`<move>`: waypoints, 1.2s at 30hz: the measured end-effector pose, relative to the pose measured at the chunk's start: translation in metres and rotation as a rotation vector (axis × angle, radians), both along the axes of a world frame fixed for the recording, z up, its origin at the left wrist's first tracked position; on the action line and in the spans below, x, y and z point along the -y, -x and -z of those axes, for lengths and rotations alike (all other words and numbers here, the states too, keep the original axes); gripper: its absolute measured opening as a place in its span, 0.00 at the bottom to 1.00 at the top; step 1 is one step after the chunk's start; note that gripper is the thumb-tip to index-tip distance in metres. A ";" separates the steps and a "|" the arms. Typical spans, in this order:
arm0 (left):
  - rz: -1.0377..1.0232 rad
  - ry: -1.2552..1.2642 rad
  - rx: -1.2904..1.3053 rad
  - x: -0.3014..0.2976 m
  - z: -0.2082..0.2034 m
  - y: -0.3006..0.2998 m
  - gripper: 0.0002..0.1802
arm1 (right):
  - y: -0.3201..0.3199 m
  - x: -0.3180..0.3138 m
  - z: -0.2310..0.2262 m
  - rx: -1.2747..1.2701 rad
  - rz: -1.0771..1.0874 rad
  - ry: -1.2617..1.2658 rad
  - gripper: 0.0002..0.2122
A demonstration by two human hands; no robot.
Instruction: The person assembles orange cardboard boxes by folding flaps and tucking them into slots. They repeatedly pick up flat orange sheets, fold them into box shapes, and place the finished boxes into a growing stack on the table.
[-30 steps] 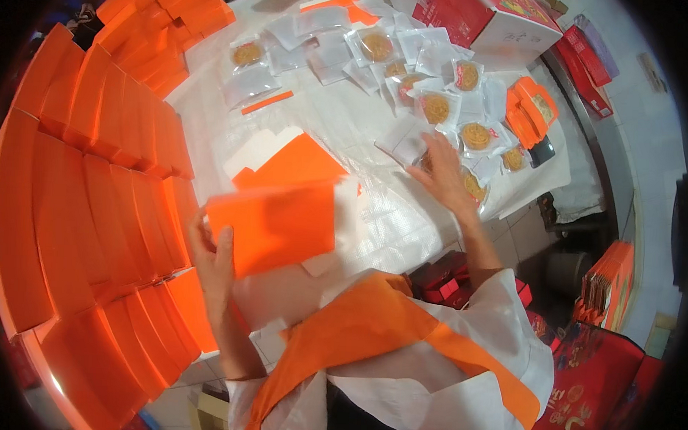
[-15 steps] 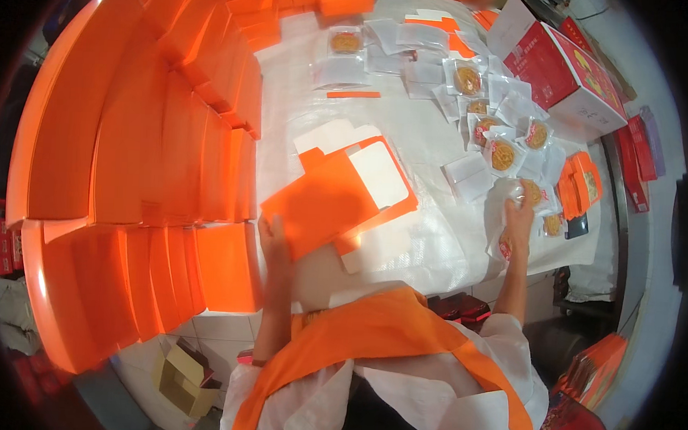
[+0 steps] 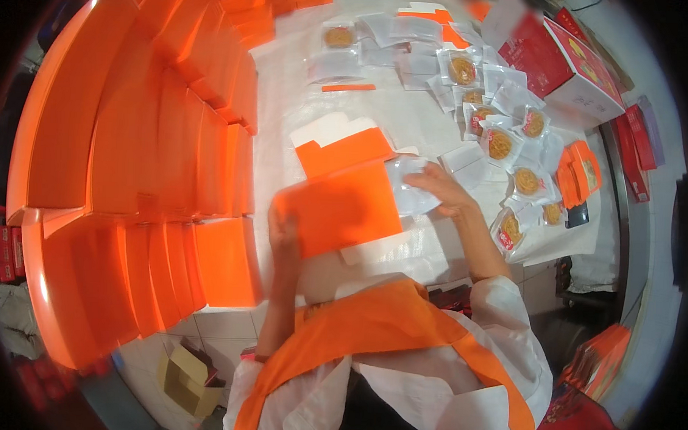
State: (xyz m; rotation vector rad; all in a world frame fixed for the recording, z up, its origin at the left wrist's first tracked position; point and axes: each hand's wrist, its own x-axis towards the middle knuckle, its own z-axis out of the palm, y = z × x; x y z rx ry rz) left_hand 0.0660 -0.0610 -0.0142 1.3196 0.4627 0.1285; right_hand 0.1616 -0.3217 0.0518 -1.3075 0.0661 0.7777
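Observation:
My left hand (image 3: 284, 229) grips the left edge of an orange carton box (image 3: 344, 211), which is held over the table. At the box's right end, my right hand (image 3: 445, 190) pinches a whitish plastic packet (image 3: 414, 189). The packet's left edge meets the box's end; how far it reaches inside is hidden. Behind the box lies a flat orange and white carton blank (image 3: 346, 148). Several clear packets with round golden mooncakes (image 3: 499, 144) are spread to the right, among packets lying white side up (image 3: 467, 160).
Tall stacks of orange boxes (image 3: 153, 140) line the left side. A red and white carton (image 3: 568, 79) stands at the back right. Orange printed pieces (image 3: 579, 172) lie near the right table edge. An opened brown box (image 3: 189, 376) sits on the floor.
My right hand has come left from the mooncake packets, bringing a whitish packet to the box's right end. The box has been turned level and shifted slightly right.

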 end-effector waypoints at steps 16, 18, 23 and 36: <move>-0.049 0.119 0.217 0.021 0.008 0.016 0.24 | 0.062 -0.055 -0.013 0.812 0.162 0.321 0.22; 0.059 0.022 0.157 0.029 0.000 0.027 0.26 | 0.059 -0.065 -0.013 0.786 0.222 0.305 0.21; 0.180 0.205 0.189 0.024 0.020 0.078 0.26 | 0.029 -0.044 -0.010 0.630 -0.003 0.133 0.19; 0.318 -0.165 0.200 -0.014 -0.024 0.026 0.16 | 0.037 -0.069 0.008 0.528 -0.480 0.021 0.17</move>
